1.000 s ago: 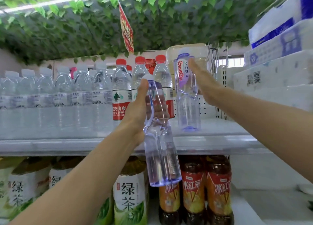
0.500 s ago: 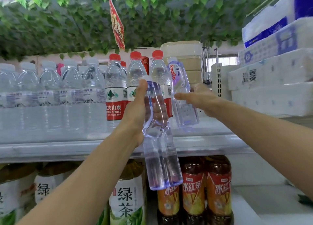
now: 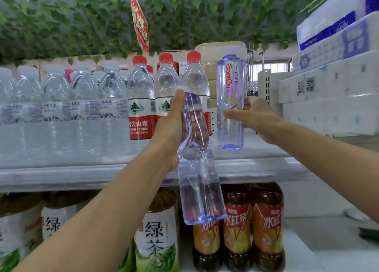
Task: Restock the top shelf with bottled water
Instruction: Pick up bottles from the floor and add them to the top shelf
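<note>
From the head camera, the left hand (image 3: 171,128) is curled round a clear water bottle (image 3: 198,169). The thumb points up along the bottle's side. This bottle hangs down from the hand, in front of the edge of the top shelf (image 3: 82,175), and its bottom is lower than the shelf.

The right hand (image 3: 251,115) is just to the right of the left hand. Its fingers wrap round the middle of a second clear bottle (image 3: 230,111) with red letters near the top. This bottle stands straight up, and its bottom looks to be on the top shelf.

Just behind the left hand stand water bottles with red caps (image 3: 141,99) and red labels. Farther to the left of that hand is a long row of water bottles with white caps (image 3: 61,107).

Behind the bottle in the right hand is a stack of pale tubs (image 3: 213,66). To the right of the right hand are white packs of paper rolls (image 3: 332,87).

Below both hands, on the lower shelf, are green tea bottles (image 3: 155,237) and dark red tea bottles (image 3: 252,224).

Green leaves (image 3: 82,21) and a red sign (image 3: 140,23) hang above the hands.
</note>
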Available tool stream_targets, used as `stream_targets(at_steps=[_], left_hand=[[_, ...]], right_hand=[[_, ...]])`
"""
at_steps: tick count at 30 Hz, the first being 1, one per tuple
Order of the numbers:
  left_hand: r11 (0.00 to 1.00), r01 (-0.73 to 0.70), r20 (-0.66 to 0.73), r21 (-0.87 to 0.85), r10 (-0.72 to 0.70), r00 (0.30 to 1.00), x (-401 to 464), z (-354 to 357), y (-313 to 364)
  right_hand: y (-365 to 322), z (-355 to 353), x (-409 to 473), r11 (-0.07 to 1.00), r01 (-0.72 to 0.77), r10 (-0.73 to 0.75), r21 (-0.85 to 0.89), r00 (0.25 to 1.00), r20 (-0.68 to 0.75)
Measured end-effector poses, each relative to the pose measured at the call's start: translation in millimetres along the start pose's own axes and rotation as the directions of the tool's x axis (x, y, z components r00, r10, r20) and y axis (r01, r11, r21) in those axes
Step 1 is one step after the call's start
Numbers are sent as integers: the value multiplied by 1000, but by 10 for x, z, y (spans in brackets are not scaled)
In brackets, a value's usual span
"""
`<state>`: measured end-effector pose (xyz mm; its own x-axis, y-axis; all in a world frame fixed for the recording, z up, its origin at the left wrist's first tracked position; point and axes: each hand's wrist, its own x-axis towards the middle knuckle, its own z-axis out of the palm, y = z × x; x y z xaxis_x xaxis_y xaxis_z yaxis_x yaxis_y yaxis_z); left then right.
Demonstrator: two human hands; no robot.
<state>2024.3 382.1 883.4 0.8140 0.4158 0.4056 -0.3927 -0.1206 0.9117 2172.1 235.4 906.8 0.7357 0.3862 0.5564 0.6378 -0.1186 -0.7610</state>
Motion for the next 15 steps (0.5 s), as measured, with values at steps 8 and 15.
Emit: stream_targets(at_steps=[8,15], left_hand=[[1000,-28,48,12,28,998,-4,10,-6],[999,0,-25,33,1,1000,40,18,-40]], right_hand=[[20,70,32,992,-108,113,-62,991,69],[44,193,241,987,-144,152,-71,980,128]])
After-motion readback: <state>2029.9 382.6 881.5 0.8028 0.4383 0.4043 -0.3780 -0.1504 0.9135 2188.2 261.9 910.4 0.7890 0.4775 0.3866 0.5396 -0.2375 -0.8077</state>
